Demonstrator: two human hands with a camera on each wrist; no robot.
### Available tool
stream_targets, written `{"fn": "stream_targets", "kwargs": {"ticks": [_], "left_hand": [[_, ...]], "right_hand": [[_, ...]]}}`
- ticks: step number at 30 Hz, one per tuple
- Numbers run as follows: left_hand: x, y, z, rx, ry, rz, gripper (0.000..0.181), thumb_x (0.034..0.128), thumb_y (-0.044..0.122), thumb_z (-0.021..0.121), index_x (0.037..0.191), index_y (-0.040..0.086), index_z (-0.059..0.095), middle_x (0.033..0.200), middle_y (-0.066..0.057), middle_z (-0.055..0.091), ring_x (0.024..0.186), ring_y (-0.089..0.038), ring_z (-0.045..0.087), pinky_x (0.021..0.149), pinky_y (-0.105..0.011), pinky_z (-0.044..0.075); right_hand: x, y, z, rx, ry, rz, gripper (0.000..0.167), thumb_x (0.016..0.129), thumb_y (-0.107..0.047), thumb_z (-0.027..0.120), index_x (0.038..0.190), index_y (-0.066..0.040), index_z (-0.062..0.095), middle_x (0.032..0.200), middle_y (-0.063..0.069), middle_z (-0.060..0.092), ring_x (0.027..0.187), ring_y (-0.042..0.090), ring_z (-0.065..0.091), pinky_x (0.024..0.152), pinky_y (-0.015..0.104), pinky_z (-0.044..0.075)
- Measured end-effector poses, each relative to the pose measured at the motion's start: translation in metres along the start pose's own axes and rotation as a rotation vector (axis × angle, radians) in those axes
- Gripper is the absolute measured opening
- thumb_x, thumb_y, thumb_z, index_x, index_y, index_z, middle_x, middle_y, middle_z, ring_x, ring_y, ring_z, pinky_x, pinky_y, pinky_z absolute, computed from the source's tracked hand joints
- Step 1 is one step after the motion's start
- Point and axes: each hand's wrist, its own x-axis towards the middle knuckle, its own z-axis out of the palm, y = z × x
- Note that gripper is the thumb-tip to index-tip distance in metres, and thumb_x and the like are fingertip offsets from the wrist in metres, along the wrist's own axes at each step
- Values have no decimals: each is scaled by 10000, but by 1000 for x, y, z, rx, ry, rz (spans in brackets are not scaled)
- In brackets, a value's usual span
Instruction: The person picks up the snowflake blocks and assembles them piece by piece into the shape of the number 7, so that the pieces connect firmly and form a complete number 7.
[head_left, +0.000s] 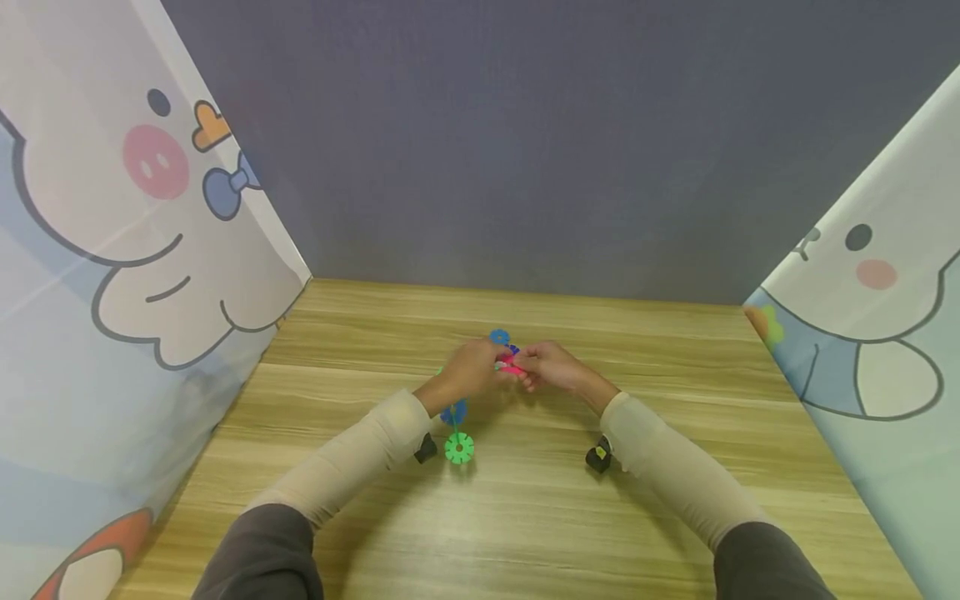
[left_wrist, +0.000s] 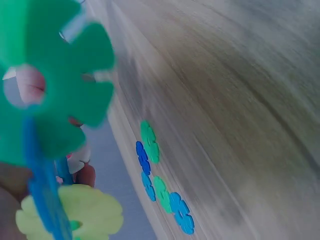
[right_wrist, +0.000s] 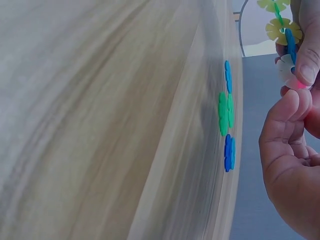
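Above the wooden table (head_left: 525, 517), a chain (head_left: 447, 414) of notched discs is held up between two bare hands. Between the thumb and fingers of the left hand (head_left: 468, 371), a white disc (right_wrist: 283, 70) is pinched. Just beside it, a pink disc (head_left: 512, 369) is pinched by the bent fingers of the right hand (head_left: 555, 365); whether the two discs are joined cannot be told. Next to the white disc, a blue disc (right_wrist: 290, 42) is seen edge-on, followed by a yellow disc (right_wrist: 274, 31). Nearest the wearer, the chain is ended by a green disc (head_left: 460, 456). On the table, loose blue and green discs (left_wrist: 161, 194) are laid close together. Behind, the table is bordered by a grey panel (head_left: 525, 150).
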Motion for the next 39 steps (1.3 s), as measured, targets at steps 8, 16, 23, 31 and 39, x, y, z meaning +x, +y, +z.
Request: {"fn": "stream_targets", "kwargs": {"ticks": [8, 16, 23, 31, 39], "left_hand": [[-2, -1, -2, 1, -31, -20, 424, 902, 381, 782, 1225, 110, 729, 1092, -58, 773, 956, -208, 706, 832, -337, 616], [-7, -4, -5, -12, -4, -112, 388, 875, 349, 815, 1179, 115, 753, 1037, -51, 769, 880, -194, 698, 726, -313, 597], [-13, -10, -6, -36, -7, -166, 421, 873, 346, 818, 1219, 123, 728, 1121, -74, 772, 991, -242, 732, 791, -345, 617], [-18, -18, -4, 5, -11, -203, 465, 844, 394, 833, 1200, 115, 728, 1114, -77, 773, 987, -244, 733, 773, -339, 617], [-21, -23, -5, 14, -13, -194, 473, 835, 401, 838, 1184, 99, 735, 1005, -79, 785, 648, -119, 586, 531, -213, 511]], "right_hand": [[4, -2, 2, -27, -5, 5, 196, 1057, -106, 543, 941, 23, 634, 689, -27, 606, 628, 74, 589, 614, 221, 582], [10, -4, 2, -40, 35, -10, 224, 1075, -147, 518, 1069, 45, 633, 759, 9, 610, 663, 103, 591, 634, 236, 570], [15, -1, -1, -361, 126, -102, 105, 1003, -93, 611, 1004, -27, 692, 868, 85, 669, 691, 155, 617, 609, 243, 558], [24, 5, 4, -766, 87, -242, 146, 913, -102, 737, 1051, -55, 742, 908, 47, 741, 827, 130, 658, 781, 269, 578], [27, 8, 9, -900, 63, -237, 330, 901, -212, 790, 1199, -83, 729, 838, -12, 648, 752, 110, 547, 717, 268, 500]]}}
